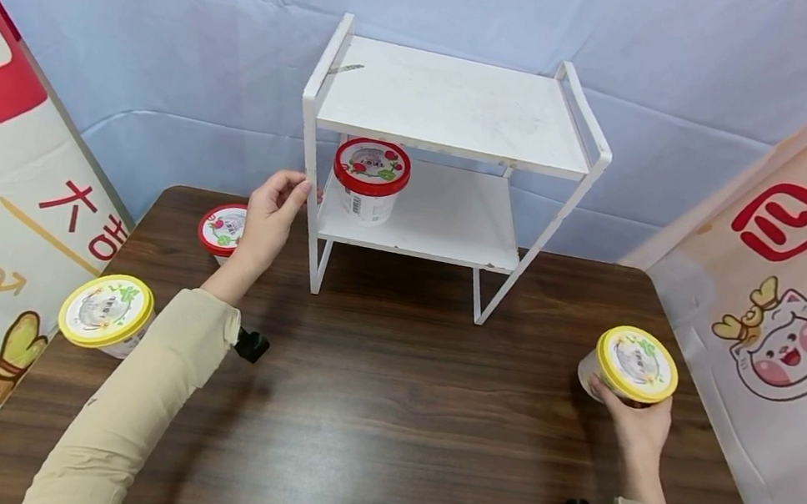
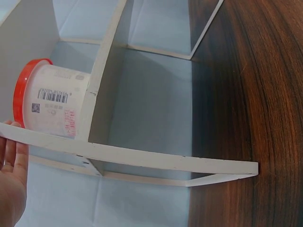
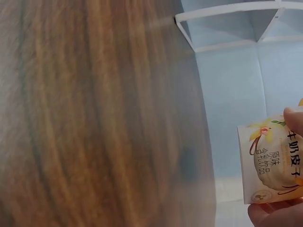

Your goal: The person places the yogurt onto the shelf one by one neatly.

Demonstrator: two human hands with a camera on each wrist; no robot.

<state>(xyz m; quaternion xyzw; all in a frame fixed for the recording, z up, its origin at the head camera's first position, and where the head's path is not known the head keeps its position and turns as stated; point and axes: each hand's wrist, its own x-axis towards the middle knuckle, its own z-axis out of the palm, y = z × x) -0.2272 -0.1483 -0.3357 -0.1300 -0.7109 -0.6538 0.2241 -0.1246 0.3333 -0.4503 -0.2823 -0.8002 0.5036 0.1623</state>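
At the shelf's left side, my left hand [image 1: 276,207] reaches past the front post, fingertips close to a red-lidded tub [image 1: 370,185]. That tub stands upright on the lower board, near its left end. In the left wrist view the fingers [image 2: 21,161] pass behind the post, one tip right at the red rim; the thumb is out of frame there. On the right, my right hand [image 1: 642,433] grips a yellow-lidded tub [image 1: 637,365] by its side, lid up. The right wrist view shows its printed carton side [image 3: 270,161] between thumb and fingers.
A white two-tier shelf [image 1: 459,103] stands at the back of the brown wooden table [image 1: 385,401]. Another red-lidded tub [image 1: 221,228] sits left of it, partly behind my left forearm. A second yellow-lidded tub [image 1: 107,312] stands at the left edge. Printed panels flank both sides.
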